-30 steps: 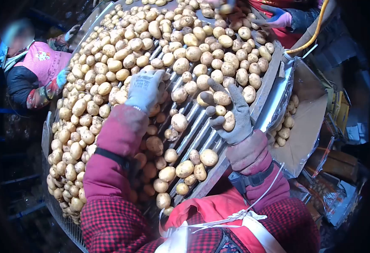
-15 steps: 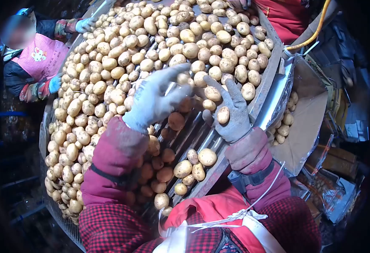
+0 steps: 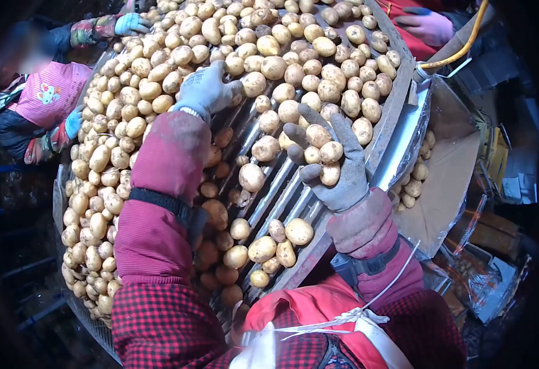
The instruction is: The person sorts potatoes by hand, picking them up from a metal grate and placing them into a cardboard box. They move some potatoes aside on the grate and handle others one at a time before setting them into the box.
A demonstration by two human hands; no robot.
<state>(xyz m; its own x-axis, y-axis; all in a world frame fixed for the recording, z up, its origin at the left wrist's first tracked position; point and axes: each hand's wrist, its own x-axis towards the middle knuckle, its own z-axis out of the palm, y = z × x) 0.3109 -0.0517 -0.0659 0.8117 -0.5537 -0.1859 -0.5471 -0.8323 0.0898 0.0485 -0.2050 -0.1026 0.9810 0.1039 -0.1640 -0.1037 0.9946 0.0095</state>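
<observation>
My right hand [image 3: 342,178], in a grey work glove, is turned palm up. Several small potatoes [image 3: 331,152] rest in its palm and against its partly curled fingers. My left hand [image 3: 205,91], gloved the same way, reaches over the potato heap [image 3: 149,91] with thumb and fingertips apart. Its fingertips are close to a potato [image 3: 254,84]; whether they touch it I cannot tell. Below and between my arms, loose potatoes [image 3: 262,249] lie on a table of metal bars [image 3: 281,187].
A carton [image 3: 444,178] with potatoes in it stands beyond the table's right rim [image 3: 395,107]. Across the table at left is a co-worker in a pink apron [image 3: 51,92], with blue gloves. Another person's gloved hand [image 3: 426,26] shows at top right, beside a yellow hose [image 3: 460,46].
My left hand has moved away from my right hand, up and left over the heap. More potatoes now sit in my right hand. The co-worker's gloved hand at top right has come into view.
</observation>
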